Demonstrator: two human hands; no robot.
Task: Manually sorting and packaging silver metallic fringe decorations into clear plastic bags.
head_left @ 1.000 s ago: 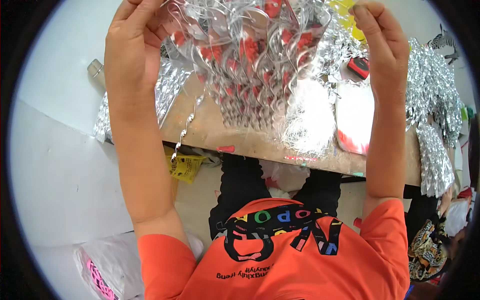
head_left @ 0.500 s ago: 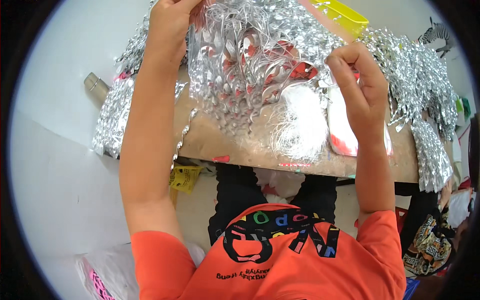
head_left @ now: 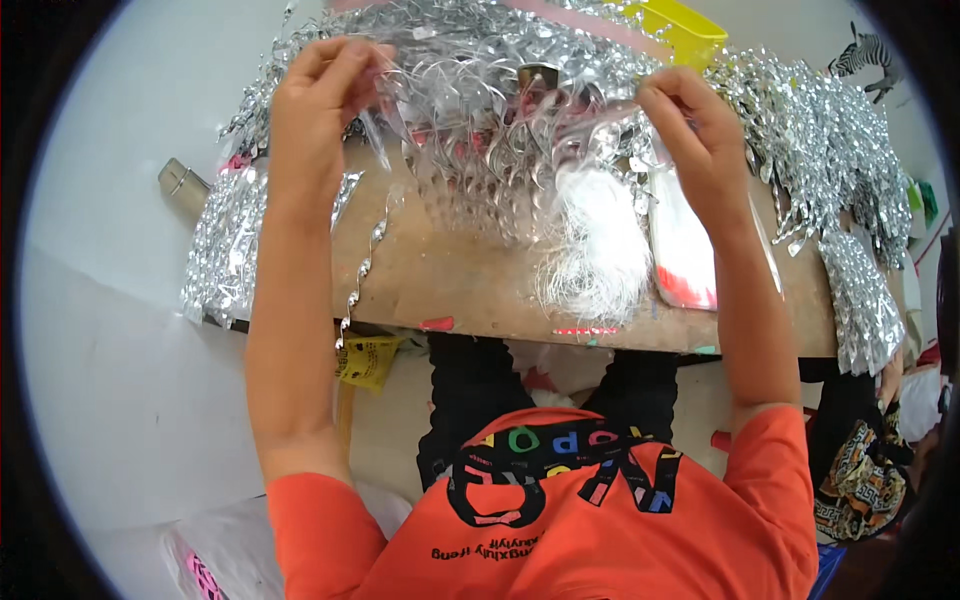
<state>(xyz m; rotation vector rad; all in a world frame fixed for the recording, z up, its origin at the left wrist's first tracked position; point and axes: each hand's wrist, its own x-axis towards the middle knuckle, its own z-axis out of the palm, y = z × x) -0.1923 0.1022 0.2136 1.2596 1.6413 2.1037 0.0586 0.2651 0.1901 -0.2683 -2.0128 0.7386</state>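
My left hand (head_left: 325,90) is at the upper left of the table, its thumb and fingers pinched on the edge of a clear plastic bag (head_left: 395,110). At the other side my right hand (head_left: 700,130) is closed in a pinch, with clear film reaching its fingertips. Silver spiral streamers (head_left: 480,165) with thin clear threads show between the hands, blurred at their lower ends. Whether all of them lie inside the bag I cannot tell. Just left of my right hand, a bundle of fine white threads (head_left: 605,250) lies on the table.
Silver streamers (head_left: 820,150) heap along the table's (head_left: 450,285) back and hang over its right end; more (head_left: 225,230) hang at the left. A white-and-red packet (head_left: 683,250) lies under my right forearm. Behind stands a yellow basket (head_left: 680,30). One loose twisted strand (head_left: 365,265) crosses the front edge.
My left hand has come down toward me, and my right hand has shifted slightly left. The bag's upper edge has dropped, and the streamers between my hands have shifted away from me.
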